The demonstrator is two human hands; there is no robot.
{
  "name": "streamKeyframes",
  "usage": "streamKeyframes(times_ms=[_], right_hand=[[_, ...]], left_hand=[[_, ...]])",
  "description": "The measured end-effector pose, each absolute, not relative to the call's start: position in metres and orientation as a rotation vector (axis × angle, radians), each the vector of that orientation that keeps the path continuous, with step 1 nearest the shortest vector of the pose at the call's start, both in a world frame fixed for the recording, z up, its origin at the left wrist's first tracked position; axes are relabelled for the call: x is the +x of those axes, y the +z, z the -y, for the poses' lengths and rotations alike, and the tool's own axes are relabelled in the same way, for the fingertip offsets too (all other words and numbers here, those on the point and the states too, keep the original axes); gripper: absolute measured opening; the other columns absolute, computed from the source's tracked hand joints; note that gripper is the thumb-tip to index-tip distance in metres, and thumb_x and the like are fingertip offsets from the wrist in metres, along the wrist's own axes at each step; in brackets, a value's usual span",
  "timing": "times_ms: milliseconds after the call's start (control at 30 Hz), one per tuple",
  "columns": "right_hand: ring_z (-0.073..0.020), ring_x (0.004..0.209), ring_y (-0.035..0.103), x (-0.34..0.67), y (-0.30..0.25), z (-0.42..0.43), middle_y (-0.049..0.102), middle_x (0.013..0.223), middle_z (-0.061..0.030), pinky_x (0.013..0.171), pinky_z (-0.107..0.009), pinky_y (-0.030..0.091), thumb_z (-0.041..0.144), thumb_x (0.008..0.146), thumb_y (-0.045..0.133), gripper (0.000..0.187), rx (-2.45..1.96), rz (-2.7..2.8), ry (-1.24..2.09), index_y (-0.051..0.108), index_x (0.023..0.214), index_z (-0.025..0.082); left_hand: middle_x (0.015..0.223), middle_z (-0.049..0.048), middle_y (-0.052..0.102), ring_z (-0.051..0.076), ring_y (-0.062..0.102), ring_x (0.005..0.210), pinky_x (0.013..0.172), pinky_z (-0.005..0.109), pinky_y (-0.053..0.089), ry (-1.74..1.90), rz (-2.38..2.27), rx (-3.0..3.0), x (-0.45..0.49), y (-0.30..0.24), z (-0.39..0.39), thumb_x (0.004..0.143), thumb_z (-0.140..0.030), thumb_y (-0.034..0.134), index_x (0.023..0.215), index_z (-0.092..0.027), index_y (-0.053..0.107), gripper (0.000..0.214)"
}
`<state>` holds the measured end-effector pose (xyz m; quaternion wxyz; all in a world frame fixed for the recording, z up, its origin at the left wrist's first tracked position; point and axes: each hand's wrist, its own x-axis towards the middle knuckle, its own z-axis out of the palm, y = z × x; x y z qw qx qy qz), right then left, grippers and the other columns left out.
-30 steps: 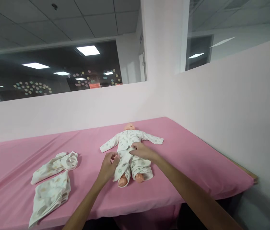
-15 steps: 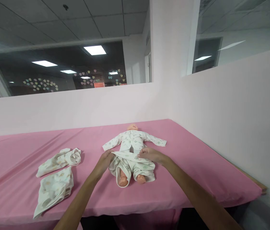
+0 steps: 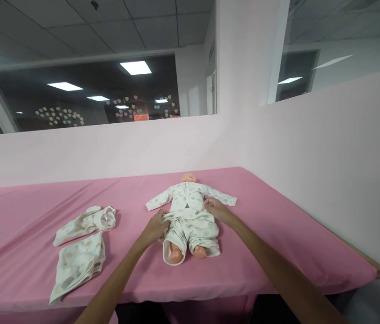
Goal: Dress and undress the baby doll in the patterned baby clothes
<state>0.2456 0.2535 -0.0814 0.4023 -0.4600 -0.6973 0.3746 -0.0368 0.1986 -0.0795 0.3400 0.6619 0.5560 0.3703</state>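
A baby doll (image 3: 189, 178) lies on its back, head toward the wall, wearing a white printed jacket (image 3: 187, 193). White patterned baby trousers (image 3: 194, 229) cover its legs, and both feet (image 3: 176, 254) show at the leg openings. My left hand (image 3: 158, 226) is closed on the left side of the trousers' waistband. At the waistband's right end, beside the doll's waist, my right hand (image 3: 214, 207) pinches the cloth. The waistband reaches the jacket's lower edge, with a small dark gap between the jacket fronts.
Two white printed garments lie at the left: a bundled one (image 3: 87, 225) and a folded one (image 3: 78, 265). A pink cloth (image 3: 250, 252) covers the table. White walls (image 3: 109, 157) with windows stand behind and along the right side.
The waistband has moved up toward the jacket, covering most of the doll's belly. My right hand has moved up and right; my left hand has shifted slightly right.
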Motion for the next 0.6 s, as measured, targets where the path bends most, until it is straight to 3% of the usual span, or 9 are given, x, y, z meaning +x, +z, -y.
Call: streamKeyframes(times_ms=[100, 300, 400, 467, 600], right_hand=[[-0.0123, 0.064, 0.042, 0.239, -0.088, -0.265, 0.049, 0.067, 0.0042, 0.062, -0.026, 0.033, 0.04, 0.079, 0.051, 0.024, -1.141, 1.73, 0.872, 0.057, 0.08, 0.017], [-0.0139, 0.07, 0.048, 0.239, -0.106, -0.276, 0.054, 0.074, 0.002, 0.066, -0.027, 0.036, 0.039, 0.081, 0.05, 0.022, -1.136, 1.702, 0.796, 0.055, 0.079, 0.017], [-0.0146, 0.072, 0.05, 0.246, -0.112, -0.282, 0.053, 0.074, 0.0014, 0.067, -0.027, 0.037, 0.039, 0.083, 0.048, 0.023, -1.163, 1.69, 0.815, 0.054, 0.074, 0.018], [-0.0153, 0.071, 0.051, 0.251, -0.114, -0.285, 0.054, 0.072, 0.0013, 0.066, -0.028, 0.038, 0.042, 0.084, 0.049, 0.027, -1.175, 1.71, 0.867, 0.054, 0.072, 0.018], [-0.0188, 0.084, 0.061, 0.259, -0.111, -0.282, 0.066, 0.089, -0.0027, 0.074, -0.03, 0.045, 0.041, 0.085, 0.055, 0.024, -1.142, 1.77, 0.987, 0.062, 0.088, 0.018]], left_hand=[[0.082, 0.0036, 0.058, 0.022, 0.055, 0.075, 0.064, 0.03, 0.037, 1.157, -1.813, 1.901, -0.022, -0.094, -0.197, 0.086, -0.031, 0.045, 0.085, -0.022, 0.045, 0.009], [0.079, 0.0018, 0.052, 0.019, 0.047, 0.066, 0.058, 0.029, 0.029, 1.149, -1.928, 1.993, -0.016, -0.108, -0.203, 0.091, -0.034, 0.042, 0.079, -0.024, 0.038, 0.016], [0.084, 0.0028, 0.058, 0.019, 0.054, 0.076, 0.065, 0.028, 0.039, 0.985, -1.535, 1.801, -0.029, -0.098, -0.217, 0.086, -0.046, 0.055, 0.085, -0.022, 0.047, 0.025], [0.099, 0.0068, 0.063, 0.021, 0.06, 0.089, 0.076, 0.031, 0.046, 0.906, -1.25, 1.588, -0.039, -0.087, -0.226, 0.083, -0.054, 0.059, 0.094, -0.02, 0.054, 0.036], [0.113, 0.0096, 0.065, 0.026, 0.059, 0.107, 0.09, 0.037, 0.047, 1.205, -1.482, 1.492, -0.043, -0.058, -0.217, 0.087, -0.061, 0.049, 0.099, -0.02, 0.064, 0.045]])
